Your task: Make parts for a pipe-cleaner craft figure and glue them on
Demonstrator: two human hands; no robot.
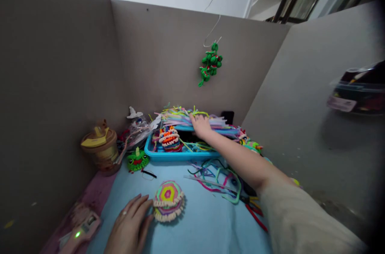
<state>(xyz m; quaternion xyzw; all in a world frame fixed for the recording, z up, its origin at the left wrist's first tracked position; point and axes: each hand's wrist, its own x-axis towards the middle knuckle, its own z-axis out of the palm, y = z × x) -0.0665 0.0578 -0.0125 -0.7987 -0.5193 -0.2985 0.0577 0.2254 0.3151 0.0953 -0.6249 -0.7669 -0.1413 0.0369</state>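
Observation:
My left hand lies flat on the blue cloth, fingers stretched out, its fingertips touching the edge of a round multicoloured pipe-cleaner piece. My right hand reaches far forward and rests on a pile of coloured pipe cleaners stacked above the blue tray. Its fingers press into the pile; whether they grip any strands is unclear. A striped pipe-cleaner figure sits in the tray.
A yellow-lidded cup and a green frog figure stand at the left. Loose pipe cleaners and red-handled pliers lie under my right arm. A green ornament hangs on the grey partition. A pink device glows near left.

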